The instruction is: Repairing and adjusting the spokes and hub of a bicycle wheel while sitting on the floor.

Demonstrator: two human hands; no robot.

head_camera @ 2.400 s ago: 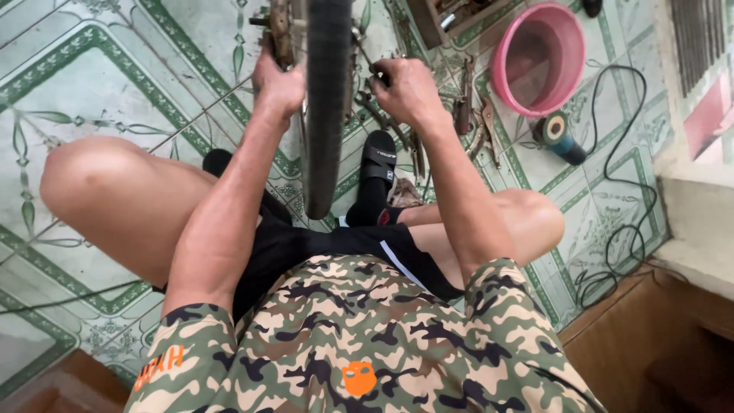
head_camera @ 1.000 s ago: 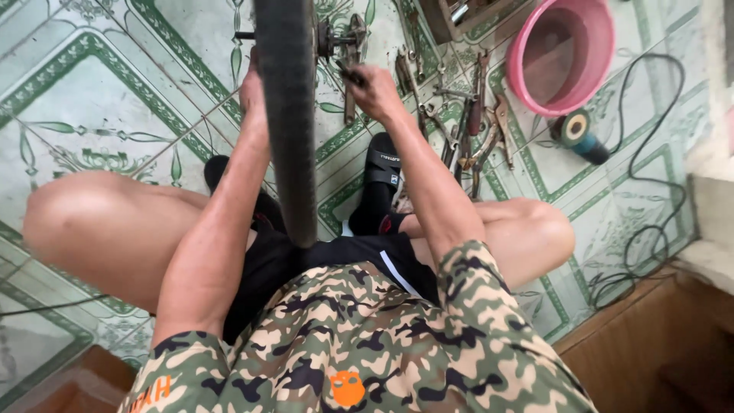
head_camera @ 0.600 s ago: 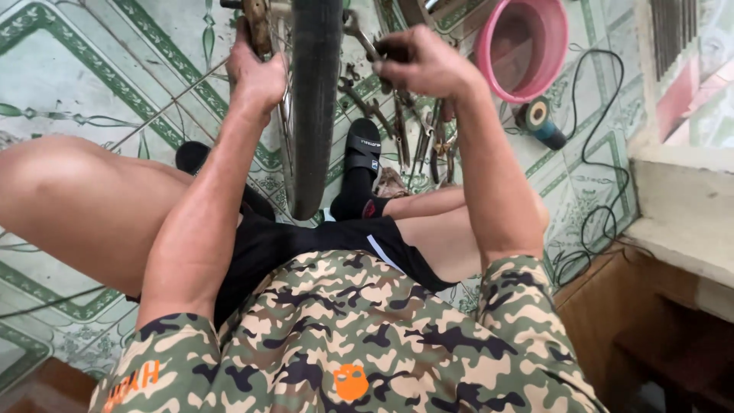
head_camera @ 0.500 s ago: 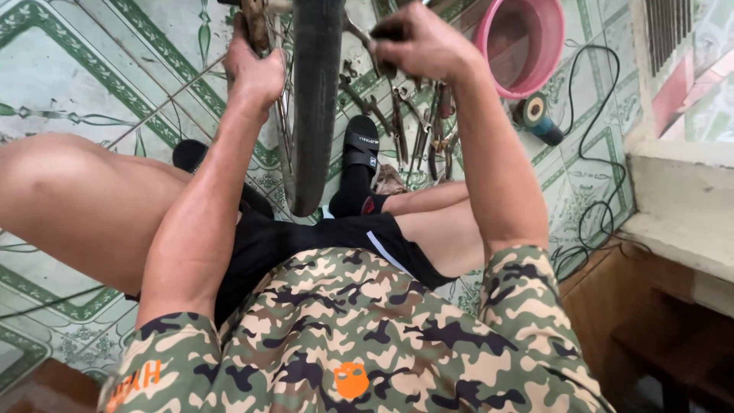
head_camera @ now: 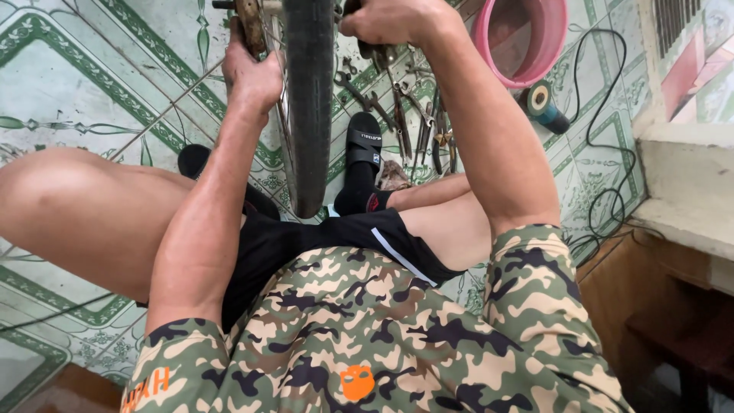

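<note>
Basically, we had the bicycle wheel [head_camera: 310,115] standing upright between our knees, tyre edge toward us, so both sides of the hub at the far end stayed reachable. Our left hand [head_camera: 252,73] was wrapped around a rusty metal part [head_camera: 251,23] on the wheel's left side, most likely to steady the wheel while the other side was worked. Our right hand [head_camera: 397,19] was clenched over something at the far right of the wheel, with a dark tool end [head_camera: 376,52] poking out below the fist; what exactly it gripped we couldn't tell, since the top edge of the view cut it off. A scatter of pliers and wrenches [head_camera: 413,122] lay on the tiled floor [head_camera: 92,84] just right of the wheel, near our black sandal [head_camera: 364,149], within easy reach of that hand. Further right sat a pink basin [head_camera: 527,42] and a roll of dark tape [head_camera: 541,101], with a black cable [head_camera: 604,191] looping near the wall. We sat low with legs splayed, seemingly so the thighs could brace the wheel.
</note>
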